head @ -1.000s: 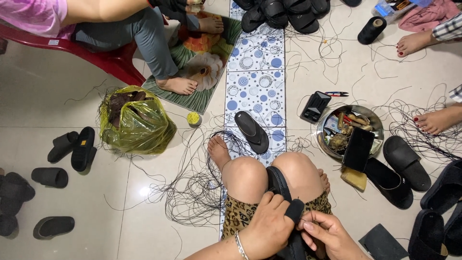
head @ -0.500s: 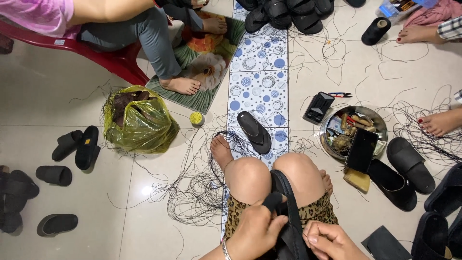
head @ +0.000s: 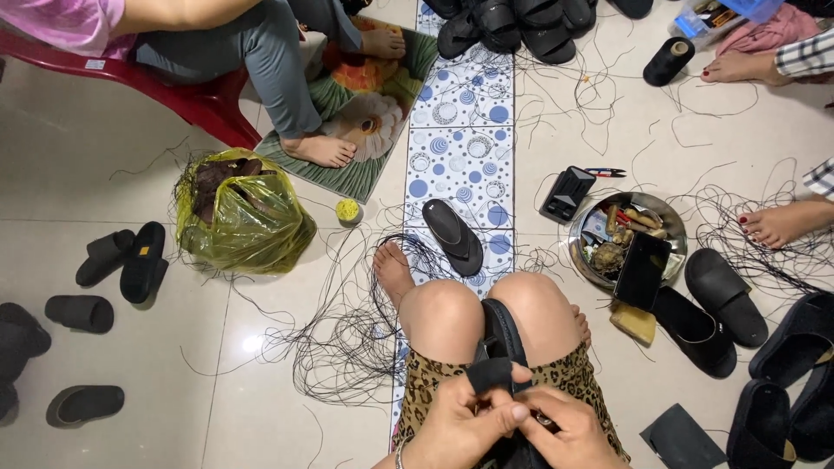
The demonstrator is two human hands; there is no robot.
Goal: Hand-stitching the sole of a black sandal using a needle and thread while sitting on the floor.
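Stitching step, by the look of it: black sandal [head: 498, 343] wedged between the knees, its strap pinched by left hand [head: 460, 421] fingers. Right hand [head: 569, 430] fingers closed at the strap, on what I cannot tell. Next move likely calls for keeping the strap taut.

hands [head: 512, 426] cut off below, bowl [head: 584, 227] contents unclear

Thread-strewn tiled floor [head: 113, 156], black sandals [head: 725, 295]

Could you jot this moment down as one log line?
left hand: pinches black strap | right hand: touches it | black sandal: between knees | black thread: tangled on floor
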